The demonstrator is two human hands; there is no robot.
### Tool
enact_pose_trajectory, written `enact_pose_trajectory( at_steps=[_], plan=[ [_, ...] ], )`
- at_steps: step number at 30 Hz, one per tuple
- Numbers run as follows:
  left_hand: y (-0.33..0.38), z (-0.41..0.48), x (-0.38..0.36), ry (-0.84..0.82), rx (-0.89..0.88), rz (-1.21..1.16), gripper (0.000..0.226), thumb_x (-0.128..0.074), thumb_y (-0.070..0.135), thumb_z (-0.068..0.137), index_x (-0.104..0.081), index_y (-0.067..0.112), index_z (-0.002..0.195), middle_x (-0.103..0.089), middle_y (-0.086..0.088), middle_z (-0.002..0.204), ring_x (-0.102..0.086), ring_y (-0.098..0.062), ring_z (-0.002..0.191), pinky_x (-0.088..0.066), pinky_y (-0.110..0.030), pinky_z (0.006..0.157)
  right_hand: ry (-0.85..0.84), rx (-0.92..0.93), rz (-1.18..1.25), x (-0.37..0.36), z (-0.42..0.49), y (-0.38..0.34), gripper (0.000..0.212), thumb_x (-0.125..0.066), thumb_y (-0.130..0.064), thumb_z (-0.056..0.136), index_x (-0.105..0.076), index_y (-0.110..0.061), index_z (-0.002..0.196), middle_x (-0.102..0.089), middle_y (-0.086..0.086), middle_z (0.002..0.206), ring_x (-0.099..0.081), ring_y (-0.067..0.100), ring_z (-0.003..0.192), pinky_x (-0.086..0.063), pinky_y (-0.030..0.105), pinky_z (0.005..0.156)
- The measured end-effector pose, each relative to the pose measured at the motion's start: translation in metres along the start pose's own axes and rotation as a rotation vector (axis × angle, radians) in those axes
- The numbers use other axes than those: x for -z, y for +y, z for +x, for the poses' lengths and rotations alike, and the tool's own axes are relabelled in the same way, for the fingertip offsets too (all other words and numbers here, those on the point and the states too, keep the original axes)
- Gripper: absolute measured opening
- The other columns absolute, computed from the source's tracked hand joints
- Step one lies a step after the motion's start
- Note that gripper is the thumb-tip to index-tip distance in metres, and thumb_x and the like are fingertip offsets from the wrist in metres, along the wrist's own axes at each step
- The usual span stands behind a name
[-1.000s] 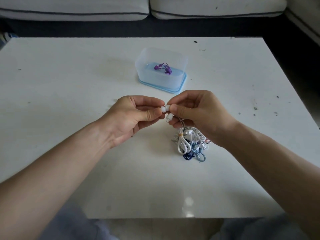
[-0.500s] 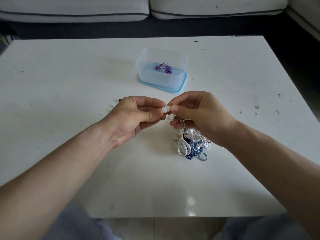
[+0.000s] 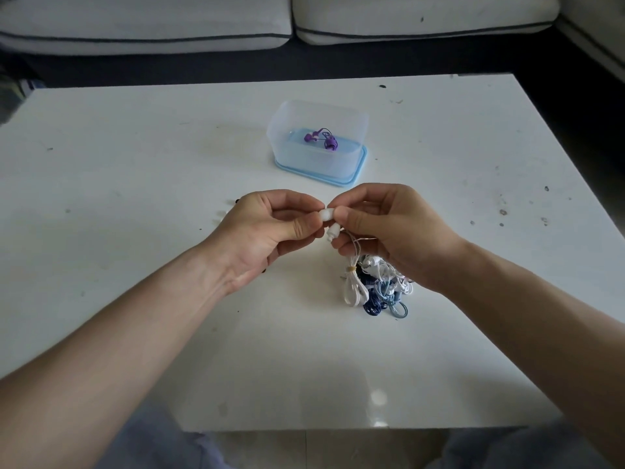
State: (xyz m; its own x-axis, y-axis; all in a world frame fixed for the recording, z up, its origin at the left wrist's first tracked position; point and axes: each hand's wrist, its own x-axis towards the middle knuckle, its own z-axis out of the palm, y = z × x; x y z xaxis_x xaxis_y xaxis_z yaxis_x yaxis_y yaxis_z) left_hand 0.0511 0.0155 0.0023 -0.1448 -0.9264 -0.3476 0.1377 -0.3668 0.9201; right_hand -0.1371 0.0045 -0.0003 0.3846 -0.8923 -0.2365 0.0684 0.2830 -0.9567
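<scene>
The white cord (image 3: 353,289) hangs in a loop just under the right hand (image 3: 389,228), tied round with a little yellow band (image 3: 351,269). Its low end is right by a heap of other earphones (image 3: 385,292), white and blue, on the table (image 3: 135,157) under that same wrist. I cannot tell if the loop touches the heap.

Just above the loop, the two hands meet. The left hand (image 3: 267,231) pinches a small white ear tip (image 3: 326,214) between thumb and first finger. The right hand pinches the other end of the same little piece, so the finger ends nearly touch. Both hands are curled in tight. A second white bud (image 3: 333,231) pokes out just below the pinch, by the right thumb.

I think the soft tip is being pushed on or pulled off. To do it well, hold the hard part, not the thin wire. Push or twist softly and straight. Let the loop hang loose so it does not tug or catch in the heap.

Farther off, past the fingertips, stands a clear box (image 3: 318,157) with blue at its bottom. A purple pair of earphones (image 3: 321,138) lies inside. Well beyond that is a pale sofa (image 3: 406,15).
</scene>
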Motion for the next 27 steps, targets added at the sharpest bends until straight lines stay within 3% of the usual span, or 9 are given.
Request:
enact_pose_trajectory(
  at_steps=[4, 7, 9, 11, 13, 16, 19, 22, 27],
  plan=[
    [0.0, 0.002, 0.0, 0.021, -0.1, 0.139, 0.021, -0.077, 0.021, 0.063, -0.071, 0.017, 0.083, -0.073, -0.005, 0.08, -0.07, -0.016, 0.072, -0.053, -0.02, 0.066, -0.022, -0.093, 0.119, 0.0, 0.001, -0.001, 0.007, -0.068, -0.009, 0.087, -0.067, -0.003, 0.091, -0.068, 0.012, 0.081, -0.066, 0.022, 0.069, -0.057, 0.029, 0.065],
    [0.0, 0.002, 0.001, 0.014, -0.141, 0.223, 0.008, -0.072, 0.012, 0.081, -0.072, 0.016, 0.088, -0.075, -0.004, 0.082, -0.071, -0.016, 0.075, -0.054, -0.021, 0.068, 0.012, -0.154, 0.176, -0.002, 0.003, 0.002, 0.005, -0.062, -0.004, 0.093, -0.067, -0.003, 0.091, -0.066, 0.01, 0.079, -0.067, 0.022, 0.071, -0.059, 0.027, 0.066],
    [-0.001, 0.004, 0.006, 0.048, -0.179, 0.346, 0.012, -0.065, 0.007, 0.091, -0.073, 0.015, 0.093, -0.076, -0.003, 0.085, -0.071, -0.015, 0.078, -0.055, -0.022, 0.068, 0.04, -0.198, 0.232, -0.003, 0.005, 0.002, 0.007, -0.06, -0.003, 0.095, -0.066, -0.002, 0.093, -0.065, 0.01, 0.077, -0.067, 0.023, 0.072, -0.057, 0.026, 0.064],
    [-0.005, 0.009, 0.011, 0.154, -0.253, 0.552, 0.017, -0.063, 0.007, 0.092, -0.074, 0.02, 0.092, -0.075, 0.003, 0.087, -0.07, -0.013, 0.079, -0.054, -0.023, 0.067, 0.053, -0.237, 0.318, -0.004, 0.006, 0.002, 0.012, -0.057, -0.004, 0.095, -0.068, -0.004, 0.089, -0.062, 0.009, 0.075, -0.066, 0.023, 0.071, -0.054, 0.026, 0.061],
    [-0.009, 0.017, 0.018, 0.277, -0.322, 0.763, 0.021, -0.064, 0.008, 0.09, -0.073, 0.027, 0.089, -0.072, 0.012, 0.087, -0.064, -0.002, 0.077, -0.05, -0.014, 0.068, 0.053, -0.257, 0.381, -0.003, 0.006, 0.002, 0.013, -0.055, -0.005, 0.094, -0.065, -0.006, 0.086, -0.058, 0.006, 0.073, -0.063, 0.021, 0.068, -0.051, 0.025, 0.06],
    [-0.012, 0.034, 0.035, 0.403, -0.302, 0.905, 0.022, -0.062, 0.008, 0.089, -0.071, 0.028, 0.092, -0.069, 0.015, 0.092, -0.06, 0.001, 0.074, -0.042, -0.005, 0.063, 0.063, -0.246, 0.416, -0.002, 0.008, 0.004, 0.009, -0.053, -0.003, 0.093, -0.06, -0.009, 0.092, -0.056, 0.006, 0.074, -0.061, 0.018, 0.064, -0.049, 0.025, 0.061],
    [-0.015, 0.056, 0.05, 0.451, -0.261, 1.057, 0.022, -0.061, 0.013, 0.087, -0.069, 0.032, 0.092, -0.068, 0.012, 0.097, -0.062, -0.006, 0.081, -0.047, -0.02, 0.071, 0.102, -0.222, 0.373, -0.003, 0.012, 0.008, 0.017, -0.055, 0.005, 0.091, -0.066, -0.007, 0.097, -0.061, 0.011, 0.077, -0.059, 0.016, 0.061, -0.05, 0.026, 0.062],
    [-0.019, 0.073, 0.053, 0.363, -0.194, 1.272, 0.025, -0.063, 0.016, 0.085, -0.069, 0.03, 0.104, -0.064, 0.007, 0.107, -0.06, -0.016, 0.098, -0.048, -0.032, 0.084, 0.141, -0.218, 0.317, -0.003, 0.014, 0.01, 0.019, -0.059, 0.012, 0.086, -0.066, -0.006, 0.088, -0.062, 0.013, 0.078, -0.055, 0.017, 0.062, -0.051, 0.025, 0.059],
    [-0.022, 0.095, 0.051, 0.325, -0.146, 1.381, 0.026, -0.067, 0.026, 0.085, -0.067, 0.027, 0.111, -0.063, 0.003, 0.111, -0.058, -0.021, 0.103, -0.047, -0.037, 0.09, 0.176, -0.196, 0.296, -0.001, 0.014, 0.006, 0.02, -0.062, 0.014, 0.084, -0.062, -0.006, 0.08, -0.061, 0.017, 0.078, -0.054, 0.019, 0.065, -0.052, 0.022, 0.059]
  ],
)
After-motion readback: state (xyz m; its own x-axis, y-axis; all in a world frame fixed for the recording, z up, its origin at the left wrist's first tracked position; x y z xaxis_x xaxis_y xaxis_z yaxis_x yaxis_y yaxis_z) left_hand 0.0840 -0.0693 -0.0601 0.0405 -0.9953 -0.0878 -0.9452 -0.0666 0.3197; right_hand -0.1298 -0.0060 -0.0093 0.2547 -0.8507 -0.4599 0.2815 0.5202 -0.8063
